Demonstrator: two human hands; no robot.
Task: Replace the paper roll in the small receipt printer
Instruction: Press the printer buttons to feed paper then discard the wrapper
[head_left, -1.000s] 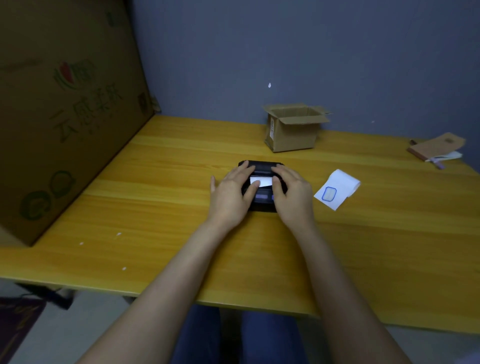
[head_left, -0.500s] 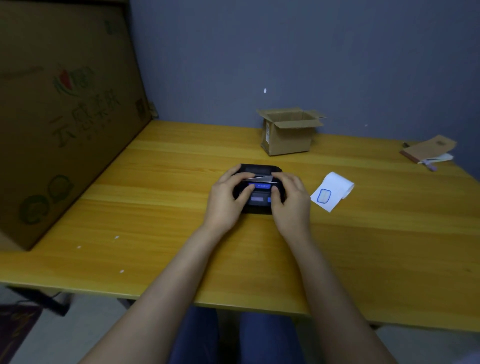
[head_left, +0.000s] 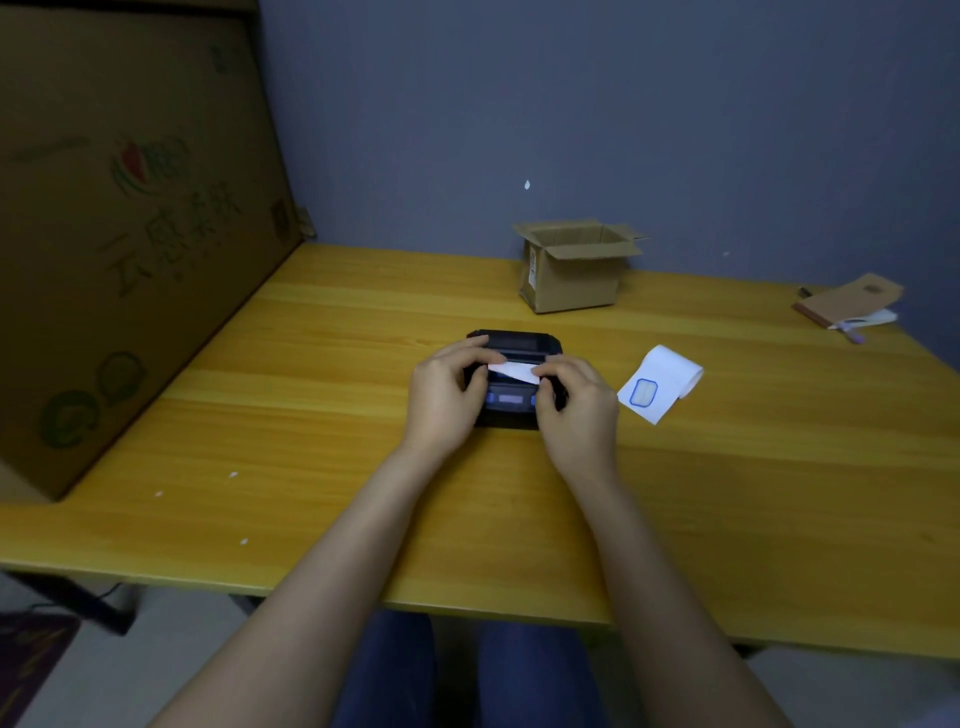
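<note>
A small black receipt printer (head_left: 519, 345) lies at the middle of the yellow wooden table (head_left: 322, 457), lid down, with a blue-lit panel toward me. A short white paper strip (head_left: 511, 370) sticks out of its slot. My left hand (head_left: 447, 397) grips the printer's left side, its fingertips on the strip's left end. My right hand (head_left: 576, 408) holds the right side, thumb and forefinger pinching the strip's right end. A white paper roll (head_left: 662, 382) with a blue-outlined label on its loose end lies just right of the printer.
A small open cardboard box (head_left: 574, 267) stands behind the printer near the wall. A large printed cardboard sheet (head_left: 119, 234) leans along the table's left side. A brown envelope with papers and a pen (head_left: 852, 304) sits at the far right corner.
The printer's lid has gone from raised to shut over the paper. Both hands shifted from pressing the top to holding the white strip that now pokes out of the slot.
</note>
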